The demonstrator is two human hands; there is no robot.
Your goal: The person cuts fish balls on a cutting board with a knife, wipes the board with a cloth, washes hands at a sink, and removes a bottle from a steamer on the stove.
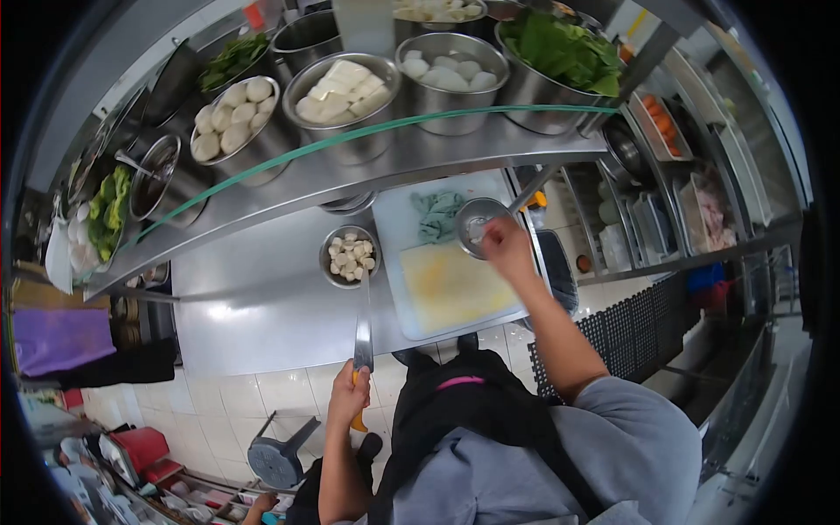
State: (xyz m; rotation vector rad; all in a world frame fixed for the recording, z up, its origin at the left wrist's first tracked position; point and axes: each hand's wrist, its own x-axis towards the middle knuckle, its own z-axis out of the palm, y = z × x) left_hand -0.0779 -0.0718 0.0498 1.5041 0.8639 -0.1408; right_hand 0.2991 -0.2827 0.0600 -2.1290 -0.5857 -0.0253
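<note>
In the head view, the left hand [348, 395] is clenched around the yellow handle of a knife [364, 331], just off the near edge of the steel table [249, 315]. The left forearm runs from the near side of the scene toward the far side, close to the dark apron [442, 398], and the handle shows both beyond the fist and behind it. The blade points away from the body, over the table, and its tip overlaps the near right rim of a metal bowl [328, 273] filled with white cut pieces.

The right arm bends at the elbow, out to the right below a grey sleeve [626, 420], and the bare forearm slants far and left across the white cutting board [391, 229]. The right hand [507, 248] is bent down at the right side of a smaller metal bowl [465, 230] on the far right of the board. The hand is blurred, so I cannot tell whether its fingers grasp something or are released.

A crumpled green cloth [437, 217] lies left of the smaller bowl, and the board's near half has a yellow stained area [446, 293]. Beyond, steel pots of food stand on a shelf [420, 156].
</note>
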